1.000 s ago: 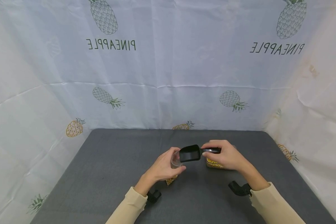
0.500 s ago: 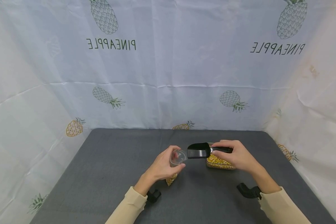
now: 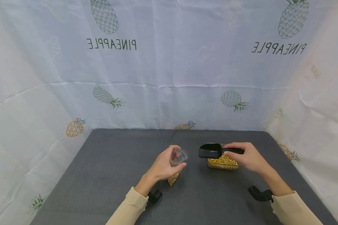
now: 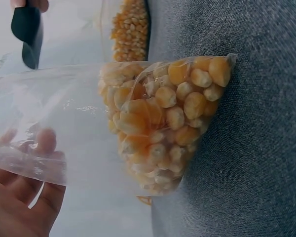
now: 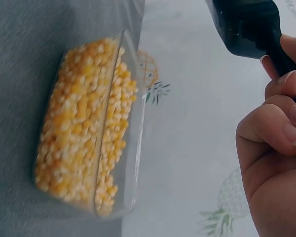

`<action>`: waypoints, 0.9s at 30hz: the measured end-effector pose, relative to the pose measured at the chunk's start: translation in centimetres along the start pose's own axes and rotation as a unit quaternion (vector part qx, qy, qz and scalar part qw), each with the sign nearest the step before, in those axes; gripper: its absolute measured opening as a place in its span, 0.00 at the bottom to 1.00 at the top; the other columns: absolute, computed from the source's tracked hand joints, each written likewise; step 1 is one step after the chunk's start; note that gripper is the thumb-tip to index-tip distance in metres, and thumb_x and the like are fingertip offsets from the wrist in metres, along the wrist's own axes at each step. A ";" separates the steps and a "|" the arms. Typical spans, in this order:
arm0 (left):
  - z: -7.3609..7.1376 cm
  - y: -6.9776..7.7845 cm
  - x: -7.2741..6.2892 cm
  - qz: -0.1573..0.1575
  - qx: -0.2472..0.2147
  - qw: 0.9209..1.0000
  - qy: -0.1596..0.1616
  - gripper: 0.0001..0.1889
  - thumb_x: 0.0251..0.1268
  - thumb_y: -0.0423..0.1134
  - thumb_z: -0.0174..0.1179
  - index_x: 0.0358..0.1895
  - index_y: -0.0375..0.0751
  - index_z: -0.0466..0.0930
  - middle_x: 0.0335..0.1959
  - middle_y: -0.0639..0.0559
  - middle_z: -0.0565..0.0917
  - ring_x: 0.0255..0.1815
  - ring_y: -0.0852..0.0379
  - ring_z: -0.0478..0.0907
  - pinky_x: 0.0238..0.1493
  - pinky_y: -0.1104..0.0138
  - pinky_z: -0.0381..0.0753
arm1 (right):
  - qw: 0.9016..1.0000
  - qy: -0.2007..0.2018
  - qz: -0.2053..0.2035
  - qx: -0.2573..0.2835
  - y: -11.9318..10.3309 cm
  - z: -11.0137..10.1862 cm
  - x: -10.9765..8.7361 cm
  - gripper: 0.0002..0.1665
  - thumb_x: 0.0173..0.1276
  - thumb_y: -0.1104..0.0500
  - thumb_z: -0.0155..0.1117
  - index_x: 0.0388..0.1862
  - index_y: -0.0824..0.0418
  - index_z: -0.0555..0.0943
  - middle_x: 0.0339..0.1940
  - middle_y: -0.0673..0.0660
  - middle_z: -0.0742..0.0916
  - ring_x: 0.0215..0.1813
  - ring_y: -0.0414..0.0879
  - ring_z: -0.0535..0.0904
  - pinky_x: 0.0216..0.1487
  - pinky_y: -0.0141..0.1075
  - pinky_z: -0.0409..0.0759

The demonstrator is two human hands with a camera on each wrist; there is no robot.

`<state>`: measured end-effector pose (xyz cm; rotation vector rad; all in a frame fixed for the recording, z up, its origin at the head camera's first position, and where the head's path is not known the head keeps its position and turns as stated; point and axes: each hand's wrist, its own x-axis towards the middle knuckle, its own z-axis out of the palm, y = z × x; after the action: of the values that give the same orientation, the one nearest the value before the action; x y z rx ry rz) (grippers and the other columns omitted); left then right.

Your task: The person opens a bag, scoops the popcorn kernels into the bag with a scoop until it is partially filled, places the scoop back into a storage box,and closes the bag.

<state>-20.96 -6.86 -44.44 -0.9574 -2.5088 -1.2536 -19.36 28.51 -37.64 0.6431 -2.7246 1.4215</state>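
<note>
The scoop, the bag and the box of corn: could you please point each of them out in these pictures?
Scoop (image 3: 210, 152), head view, on the side of its bowl.
Bag (image 4: 86, 116), left wrist view, on its clear, unfilled part.
Box (image 5: 128, 173), right wrist view, on its clear wall near the rim.

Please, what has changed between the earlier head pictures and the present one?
The right hand, gripping the black scoop, has moved to the person's right, from the mouth of the clear bag toward the corn container. The scoop's opening has turned more upward. Nothing was let go. The left hand holds the bag as before, and the container stayed in place.
</note>
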 end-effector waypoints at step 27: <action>0.1 0.0 -0.1 -0.011 0.006 1.000 -0.010 0.31 0.67 0.54 0.65 0.66 0.39 0.71 0.44 0.47 0.79 0.38 0.62 0.72 0.38 0.65 0.74 | 0.991 0.055 0.092 -0.081 5.2 -2.6 -2.9 0.21 0.75 0.51 0.65 0.60 0.61 0.82 0.58 0.61 0.83 0.44 0.37 0.77 0.35 0.40 0.78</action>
<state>-20.92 -6.80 -44.56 -0.9480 -2.5462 -1.2404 -18.98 34.18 -40.75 0.3052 -2.8333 1.2053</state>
